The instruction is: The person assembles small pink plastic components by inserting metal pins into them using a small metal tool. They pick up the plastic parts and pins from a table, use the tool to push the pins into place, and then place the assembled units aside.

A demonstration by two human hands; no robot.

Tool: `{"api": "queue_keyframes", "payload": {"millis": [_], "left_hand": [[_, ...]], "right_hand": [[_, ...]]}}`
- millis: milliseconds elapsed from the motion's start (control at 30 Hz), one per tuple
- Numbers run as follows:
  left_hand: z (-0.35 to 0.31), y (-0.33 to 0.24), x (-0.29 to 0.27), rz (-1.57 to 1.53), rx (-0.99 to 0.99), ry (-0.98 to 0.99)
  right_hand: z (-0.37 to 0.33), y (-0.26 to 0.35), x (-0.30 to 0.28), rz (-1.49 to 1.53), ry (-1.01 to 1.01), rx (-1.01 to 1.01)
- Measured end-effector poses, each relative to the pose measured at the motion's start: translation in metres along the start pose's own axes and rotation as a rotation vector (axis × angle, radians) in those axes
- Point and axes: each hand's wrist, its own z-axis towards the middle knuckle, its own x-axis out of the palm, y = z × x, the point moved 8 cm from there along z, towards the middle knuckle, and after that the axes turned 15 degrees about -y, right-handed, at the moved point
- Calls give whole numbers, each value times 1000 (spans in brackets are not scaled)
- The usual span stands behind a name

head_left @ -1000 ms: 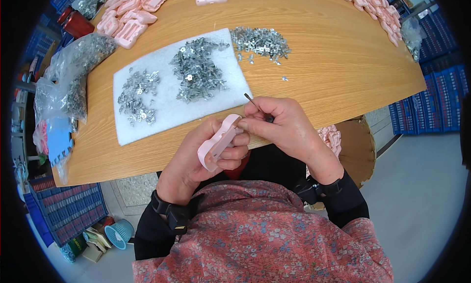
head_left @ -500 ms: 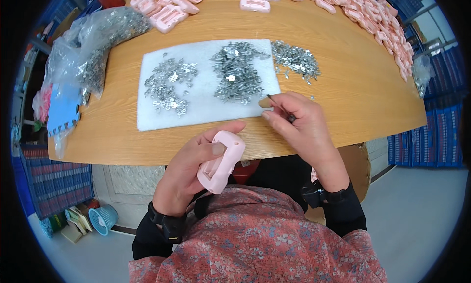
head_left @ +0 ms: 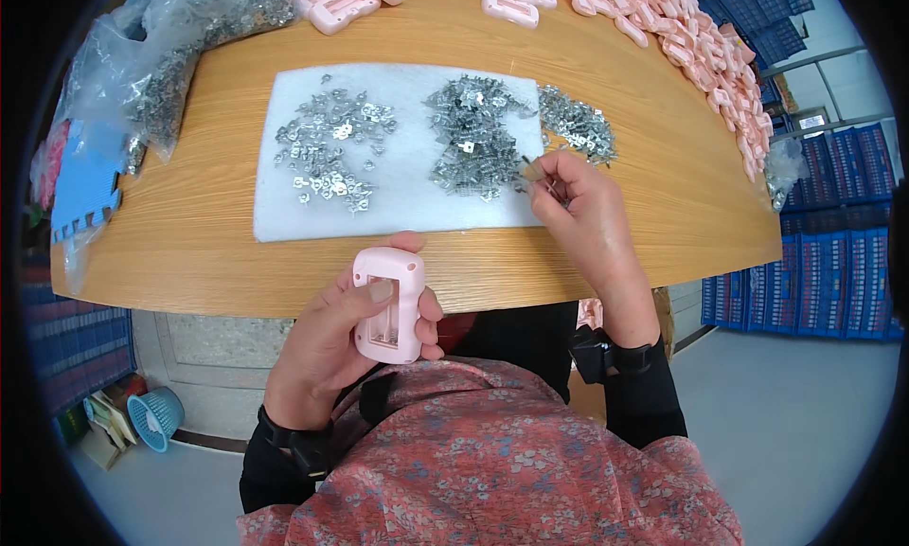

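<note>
In my left hand (head_left: 346, 333) is a pink plastic housing (head_left: 410, 304) with rounded ends and a long rectangular recess. The thumb presses at the recess and the fingers wrap round the far side. My right hand (head_left: 582, 205) is closed in a pinch on a thin dark tool (head_left: 527, 161), mostly hidden by the fingers. It hovers at the right edge of a white foam sheet (head_left: 402, 205), next to a dense heap of small metal contact pieces (head_left: 471, 134). A looser spread of such pieces (head_left: 331, 139) lies on the sheet's left half.
More metal pieces (head_left: 579, 125) lie on the wooden table (head_left: 682, 214) right of the sheet. Many pink housings (head_left: 682, 49) are piled along the far right edge. A clear bag of metal parts (head_left: 166, 82) and a blue foam mat (head_left: 87, 181) sit at the left.
My left hand has turned the housing more upright and drawn it slightly left. My right hand has moved a little right and up. The whole view has shifted.
</note>
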Motion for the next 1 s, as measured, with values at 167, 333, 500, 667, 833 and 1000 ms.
{"api": "queue_keyframes", "payload": {"millis": [167, 333, 500, 667, 833, 1000], "left_hand": [[8, 1, 8, 70, 10, -6], [13, 4, 15, 86, 16, -46], [22, 8, 32, 173, 4, -124], [46, 8, 59, 208, 52, -133], [59, 20, 76, 272, -33, -31], [57, 28, 82, 317, -98, -48]], "right_hand": [[-8, 2, -2, -44, -66, -42], [-5, 4, 3, -71, -104, -225], [-13, -12, -5, 278, 18, 71], [-28, 2, -10, 516, 171, 11], [-34, 14, -20, 577, 250, -108], [-34, 18, -27, 469, 377, -201]]}}
